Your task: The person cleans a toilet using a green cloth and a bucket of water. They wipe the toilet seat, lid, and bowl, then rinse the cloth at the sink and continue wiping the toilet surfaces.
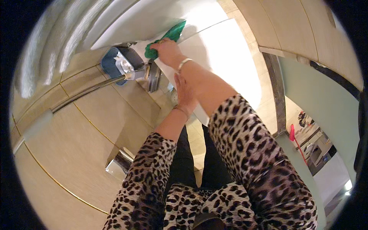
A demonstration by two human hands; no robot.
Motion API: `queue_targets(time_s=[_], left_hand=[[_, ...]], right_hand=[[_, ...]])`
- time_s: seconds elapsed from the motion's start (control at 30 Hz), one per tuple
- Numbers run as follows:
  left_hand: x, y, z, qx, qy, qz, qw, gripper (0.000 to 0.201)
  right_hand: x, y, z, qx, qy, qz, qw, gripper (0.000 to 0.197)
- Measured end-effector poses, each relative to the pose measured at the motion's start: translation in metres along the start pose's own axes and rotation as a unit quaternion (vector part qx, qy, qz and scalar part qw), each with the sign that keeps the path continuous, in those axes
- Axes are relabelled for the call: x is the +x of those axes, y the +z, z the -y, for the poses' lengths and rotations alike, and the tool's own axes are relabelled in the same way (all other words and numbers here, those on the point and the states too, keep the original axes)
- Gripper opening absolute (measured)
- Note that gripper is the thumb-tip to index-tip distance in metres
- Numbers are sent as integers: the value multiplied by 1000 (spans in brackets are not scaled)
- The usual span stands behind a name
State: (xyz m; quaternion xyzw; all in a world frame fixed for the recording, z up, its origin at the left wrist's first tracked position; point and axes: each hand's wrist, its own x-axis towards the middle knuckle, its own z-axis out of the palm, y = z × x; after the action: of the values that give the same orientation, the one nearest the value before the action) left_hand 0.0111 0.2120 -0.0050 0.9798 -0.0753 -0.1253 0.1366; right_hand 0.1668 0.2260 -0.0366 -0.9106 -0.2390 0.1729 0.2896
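My right hand (168,51) is closed around a crumpled green cloth (176,31), pressing it at the left edge of a smooth white lid (234,57) that looks like a toilet lid. One corner of the cloth sticks out beyond the fingers. My right forearm crosses over to the left, with a light bracelet (184,63) at the wrist. Lower down, my left hand (186,94) lies against the underside of the right forearm. Its visible fingers are stretched out and hold nothing; part of that hand is hidden behind the forearm.
Left of the lid stands a blue-grey bin (111,65) with white paper inside. A metal rail (90,91) runs along the tiled wall, above a metal holder (120,163). Ribbed white fabric (65,42) hangs upper left. A red long-handled tool (293,134) shows at right.
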Motion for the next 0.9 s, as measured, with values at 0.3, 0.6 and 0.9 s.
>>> queue_targets(time_s=[0.3,0.6,0.9], left_hand=[[-91,-18,70,-115,-100,31,988,81],[-85,-9,66,-197,-207,-6,958,71],[-15,-35,52,-343,-166,-125,916,57]], right_hand=[[-46,-80,-109,-42,-162,-154,974,38],[-85,-98,-131,-10,148,-297,943,45],[-121,-28,5,23,-8,-47,999,52]])
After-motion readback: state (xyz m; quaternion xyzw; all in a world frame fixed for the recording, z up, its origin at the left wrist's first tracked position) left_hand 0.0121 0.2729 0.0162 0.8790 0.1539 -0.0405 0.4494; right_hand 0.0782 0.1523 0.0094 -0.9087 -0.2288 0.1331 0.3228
